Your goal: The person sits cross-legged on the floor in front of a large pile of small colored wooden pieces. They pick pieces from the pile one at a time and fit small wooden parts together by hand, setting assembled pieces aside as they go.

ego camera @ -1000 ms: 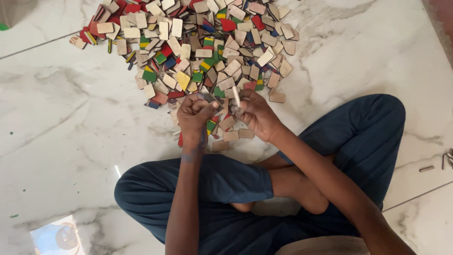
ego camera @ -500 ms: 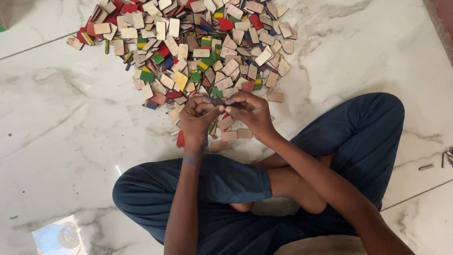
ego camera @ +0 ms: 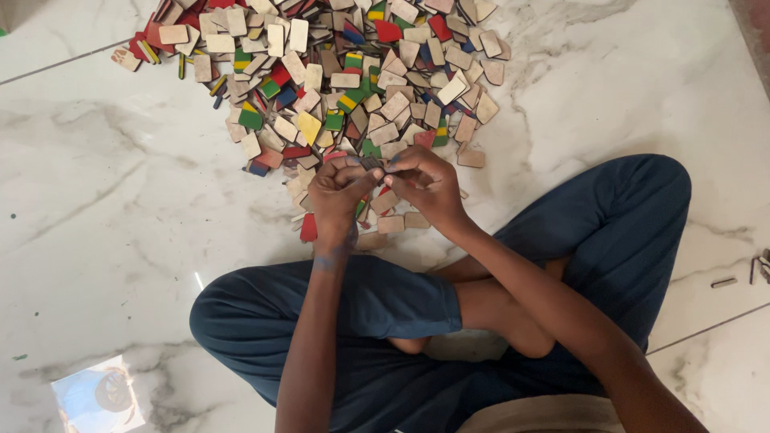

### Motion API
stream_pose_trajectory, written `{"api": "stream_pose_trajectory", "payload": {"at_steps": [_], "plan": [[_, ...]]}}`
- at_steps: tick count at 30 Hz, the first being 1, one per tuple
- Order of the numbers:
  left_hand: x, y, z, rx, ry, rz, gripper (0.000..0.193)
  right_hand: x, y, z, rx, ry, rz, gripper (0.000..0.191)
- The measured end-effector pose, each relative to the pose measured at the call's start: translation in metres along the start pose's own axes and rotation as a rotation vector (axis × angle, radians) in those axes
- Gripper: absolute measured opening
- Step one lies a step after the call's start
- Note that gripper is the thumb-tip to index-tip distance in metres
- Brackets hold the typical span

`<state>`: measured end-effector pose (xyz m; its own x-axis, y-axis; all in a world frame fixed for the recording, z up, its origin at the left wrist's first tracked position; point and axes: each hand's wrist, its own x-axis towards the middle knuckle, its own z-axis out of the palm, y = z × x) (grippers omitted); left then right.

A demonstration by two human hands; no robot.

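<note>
I sit cross-legged on a white marble floor in dark blue trousers. A big heap of small wooden tiles, plain wood and painted red, green, yellow and blue, spreads out in front of me. My left hand and my right hand meet at the heap's near edge. Together they pinch a small stack of tiles between the fingertips. A few loose tiles lie under my hands, and a red tile rests beside my left wrist.
A small printed card lies on the floor at the lower left. Some small metal bits sit at the right edge near a floor joint. The tile heap runs off the top of the view.
Both hands have stayed at the heap's near edge, with the fingers shifting slightly around the stack of tiles. The view has dipped a little.
</note>
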<state>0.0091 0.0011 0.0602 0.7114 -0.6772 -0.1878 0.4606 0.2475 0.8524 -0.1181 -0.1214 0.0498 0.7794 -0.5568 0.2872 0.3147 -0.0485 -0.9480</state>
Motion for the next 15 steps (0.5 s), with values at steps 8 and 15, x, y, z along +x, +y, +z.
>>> {"api": "stream_pose_trajectory", "payload": {"at_steps": [8,15], "plan": [[0.007,0.007,-0.005,-0.122,0.047,0.08,0.025,0.003,-0.006,0.003,-0.002,-0.008,0.148,0.013],[0.015,0.026,-0.034,-0.303,0.161,0.07,0.013,0.022,0.007,0.025,-0.871,-0.406,-0.23,0.026]]}}
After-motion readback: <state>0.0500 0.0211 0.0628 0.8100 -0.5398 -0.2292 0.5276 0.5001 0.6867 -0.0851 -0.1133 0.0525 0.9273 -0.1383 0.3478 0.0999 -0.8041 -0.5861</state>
